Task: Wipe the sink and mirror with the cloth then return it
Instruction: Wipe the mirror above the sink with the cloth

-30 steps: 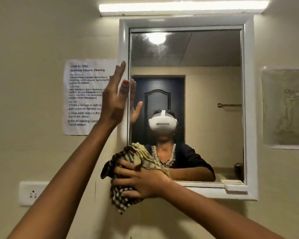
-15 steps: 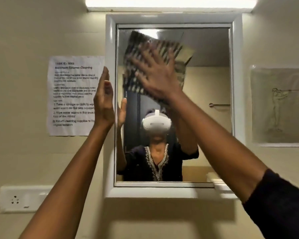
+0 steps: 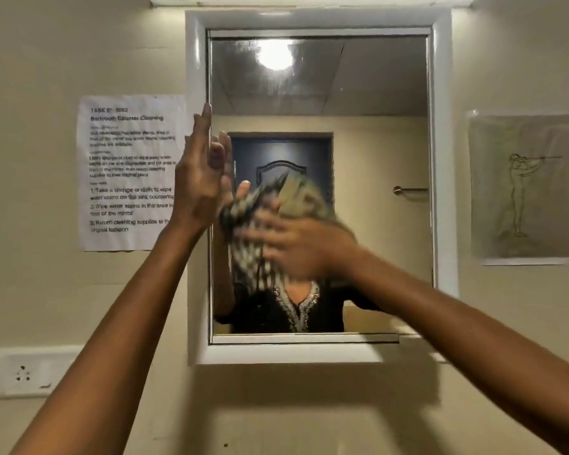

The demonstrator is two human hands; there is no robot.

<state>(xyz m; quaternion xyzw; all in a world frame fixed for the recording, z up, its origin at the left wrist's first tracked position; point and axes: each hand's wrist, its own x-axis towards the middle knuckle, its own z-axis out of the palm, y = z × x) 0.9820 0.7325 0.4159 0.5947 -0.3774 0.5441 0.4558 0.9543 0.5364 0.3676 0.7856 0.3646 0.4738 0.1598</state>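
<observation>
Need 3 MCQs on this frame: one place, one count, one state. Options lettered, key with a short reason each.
1. Where is the cloth?
A. Pressed on the mirror glass under the right hand
B. Hanging from the towel rail
C. Lying on the wall socket

2. How many paper sheets are stuck on the wall beside the mirror?
A. None
B. Two
C. Four

3. What is the left hand doing?
A. Gripping the cloth
B. Open, fingers straight, at the mirror's left frame edge, holding nothing
C. Pressing the socket

Key:
1 A: the right hand is spread over the checked cloth against the glass, blurred with motion.
2 B: a printed task sheet on the left, a figure sketch on the right.
3 B: the palm is flat and empty by the white frame.
</observation>
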